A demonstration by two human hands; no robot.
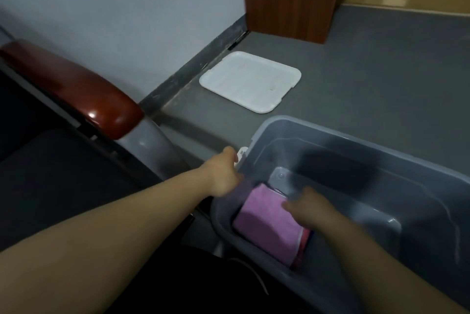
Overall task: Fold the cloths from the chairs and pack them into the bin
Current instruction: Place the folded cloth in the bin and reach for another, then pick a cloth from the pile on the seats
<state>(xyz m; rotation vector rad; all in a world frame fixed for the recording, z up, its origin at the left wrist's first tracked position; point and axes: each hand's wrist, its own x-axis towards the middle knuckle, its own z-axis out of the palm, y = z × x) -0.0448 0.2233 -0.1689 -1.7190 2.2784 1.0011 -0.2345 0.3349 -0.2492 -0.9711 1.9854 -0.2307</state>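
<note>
Left hand (pixel 223 173): I see it gripping the rectangular grey plastic bin (pixel 356 135) by its left rim.
Right hand (pixel 309 208): on the folded pink cloth (pixel 264 222); too blurred, I cannot tell its grip.
Cloth: inside the bin, lower centre.

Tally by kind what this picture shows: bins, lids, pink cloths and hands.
Bins: 1, the grey bin
Lids: 1, the white lid on the floor
Pink cloths: 1, the pink cloth, folded inside the grey bin
Hands: 2, left hand and right hand
Total: 5
</note>
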